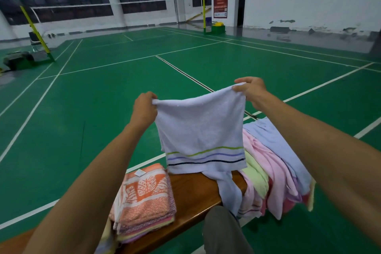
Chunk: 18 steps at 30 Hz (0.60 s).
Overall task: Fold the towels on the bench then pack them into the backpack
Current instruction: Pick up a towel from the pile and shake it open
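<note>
Head view: a knee (221,231) juts in at the bottom, against the wooden bench (191,194). On the bench lie a folded stack (144,200) to the left and a loose pile (274,171) to the right. Between them hangs a white towel (202,130), its tail trailing onto the bench. The left hand (144,107) and right hand (251,90) each pinch a top corner, fingers curled tight. Beyond lies the green court (123,80).
</note>
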Each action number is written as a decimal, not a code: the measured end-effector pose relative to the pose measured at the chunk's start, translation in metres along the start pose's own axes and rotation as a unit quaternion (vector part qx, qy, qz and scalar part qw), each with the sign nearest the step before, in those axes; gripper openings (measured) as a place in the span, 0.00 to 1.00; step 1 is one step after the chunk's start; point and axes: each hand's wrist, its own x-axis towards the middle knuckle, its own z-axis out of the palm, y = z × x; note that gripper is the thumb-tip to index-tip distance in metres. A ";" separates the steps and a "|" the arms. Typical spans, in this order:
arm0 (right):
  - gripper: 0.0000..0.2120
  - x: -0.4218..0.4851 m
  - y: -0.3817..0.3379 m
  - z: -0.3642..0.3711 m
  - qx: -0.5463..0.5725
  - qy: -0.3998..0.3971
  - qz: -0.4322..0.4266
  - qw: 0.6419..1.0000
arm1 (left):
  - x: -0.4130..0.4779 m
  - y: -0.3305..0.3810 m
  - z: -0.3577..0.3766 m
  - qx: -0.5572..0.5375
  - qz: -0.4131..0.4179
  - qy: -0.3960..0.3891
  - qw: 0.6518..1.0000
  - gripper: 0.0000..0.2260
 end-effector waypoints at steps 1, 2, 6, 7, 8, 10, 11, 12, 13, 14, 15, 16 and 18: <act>0.16 -0.001 -0.001 -0.002 -0.016 -0.020 0.000 1.000 | 0.001 0.000 -0.001 0.034 0.015 -0.001 0.999 0.12; 0.16 0.001 -0.001 -0.004 -0.036 -0.039 -0.002 0.999 | 0.000 0.001 -0.003 0.062 0.028 0.000 0.998 0.10; 0.11 0.001 -0.005 -0.013 -0.311 -0.067 -0.089 0.944 | -0.002 0.002 -0.005 0.131 0.047 0.016 0.990 0.05; 0.09 0.001 -0.005 -0.013 -0.355 -0.059 -0.117 0.926 | -0.002 0.002 -0.005 0.144 0.046 0.017 0.988 0.07; 0.07 0.002 -0.004 -0.012 -0.382 -0.050 -0.137 0.913 | -0.001 0.002 -0.005 0.156 0.049 0.016 0.986 0.09; 0.07 0.002 -0.004 -0.010 -0.410 -0.024 -0.159 0.898 | -0.001 0.001 -0.002 0.185 0.071 0.016 0.980 0.12; 0.10 0.002 -0.003 -0.009 -0.416 -0.007 -0.166 0.894 | -0.002 0.000 -0.002 0.200 0.084 0.016 0.976 0.13; 0.15 0.001 -0.001 -0.008 -0.424 0.008 -0.177 0.888 | -0.003 0.000 -0.001 0.212 0.090 0.014 0.973 0.14; 0.19 0.001 0.001 -0.007 -0.435 0.028 -0.191 0.880 | -0.004 0.000 0.000 0.216 0.090 0.013 0.972 0.14; 0.21 0.000 0.002 -0.007 -0.448 0.049 -0.203 0.869 | -0.005 0.000 0.001 0.212 0.086 0.014 0.974 0.14; 0.23 -0.001 0.003 -0.006 -0.459 0.065 -0.208 0.861 | -0.005 0.000 0.001 0.202 0.076 0.017 0.976 0.14; 0.23 -0.001 0.003 -0.005 -0.462 0.073 -0.205 0.860 | -0.005 0.001 0.001 0.183 0.061 0.021 0.981 0.14; 0.23 0.000 0.002 -0.002 -0.434 0.075 -0.180 0.880 | -0.004 0.002 0.000 0.094 0.020 0.031 0.995 0.16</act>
